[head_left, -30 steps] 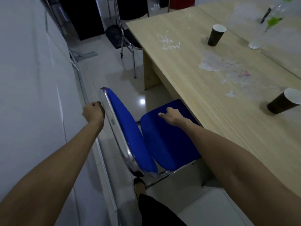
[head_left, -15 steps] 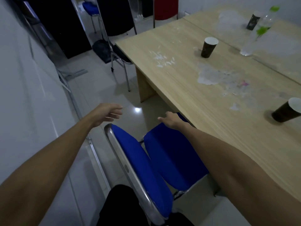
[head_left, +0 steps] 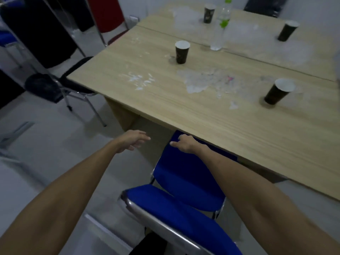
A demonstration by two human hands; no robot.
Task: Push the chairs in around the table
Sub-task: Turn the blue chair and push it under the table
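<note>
A blue chair [head_left: 185, 183] with a chrome frame stands right below me, its seat partly under the near edge of the light wooden table [head_left: 165, 100]. The blue backrest [head_left: 176, 214] is at the bottom of the view. My right hand [head_left: 184, 144] rests with curled fingers on the front of the seat, just under the table edge. My left hand [head_left: 133, 140] hovers open in the air left of the seat, holding nothing. A black chair [head_left: 73, 78] stands at the table's left end, its seat partly under the corner.
Several dark paper cups [head_left: 181, 52] and a clear plastic bottle [head_left: 220, 26] stand on the stained tabletop. A red chair [head_left: 108, 15] is at the far end. Dark chairs and a blue chair [head_left: 7, 37] stand on the left, on a pale tiled floor.
My left hand let go of the backrest's top edge and moved forward, open. The view swung right to face the table; the blue chair now sits straighter toward it.
</note>
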